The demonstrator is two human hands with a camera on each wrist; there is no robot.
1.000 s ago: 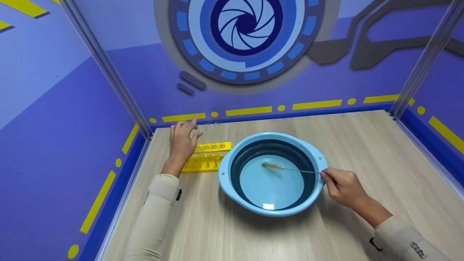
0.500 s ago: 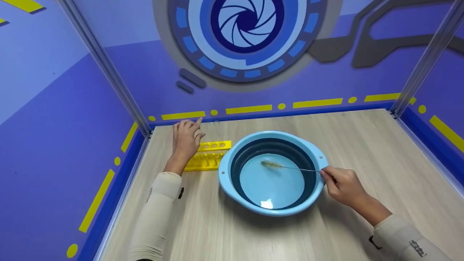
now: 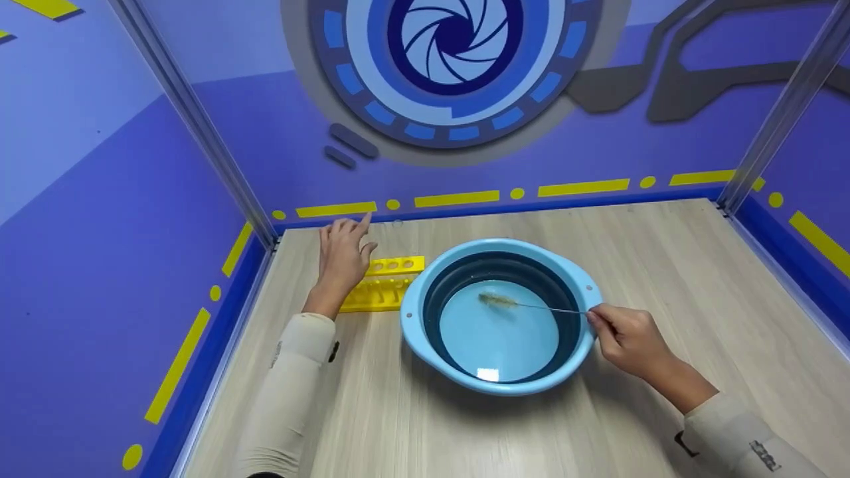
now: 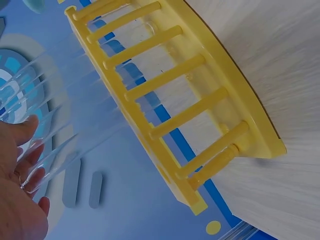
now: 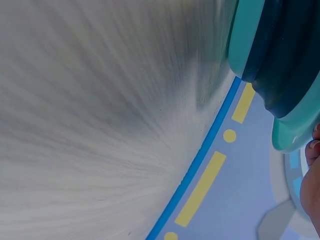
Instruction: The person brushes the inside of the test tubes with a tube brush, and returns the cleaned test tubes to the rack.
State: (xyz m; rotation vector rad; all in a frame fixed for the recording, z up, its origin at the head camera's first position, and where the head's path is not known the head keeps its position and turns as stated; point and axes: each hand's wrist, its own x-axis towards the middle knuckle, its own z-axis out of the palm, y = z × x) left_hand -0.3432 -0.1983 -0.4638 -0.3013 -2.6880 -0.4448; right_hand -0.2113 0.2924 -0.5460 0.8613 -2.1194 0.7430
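Note:
In the head view, my left hand [image 3: 342, 259] is above the left end of a yellow test tube rack [image 3: 398, 265], thumb and index finger apart. The left wrist view has several clear test tubes [image 4: 95, 127] standing in the rack; my left fingers [image 4: 31, 131] are beside the open end of the nearest tube, and whether they touch it is unclear. My right hand [image 3: 631, 340] pinches the thin wire handle of a test tube brush [image 3: 498, 301] at the right rim of a blue collapsible basin [image 3: 415, 338]. The bristles are over the basin's inside.
The basin holds what looks like water, with a light reflection near its front. It stands on a wood-grain table [image 3: 372, 411], just right of the rack. A blue patterned wall [image 3: 465, 179] closes the back, with a side panel [image 3: 86, 265] at left.
My left hand has shifted slightly right over the rack, and its fingers have moved a little. My right hand and the test tube brush have stayed nearly still.

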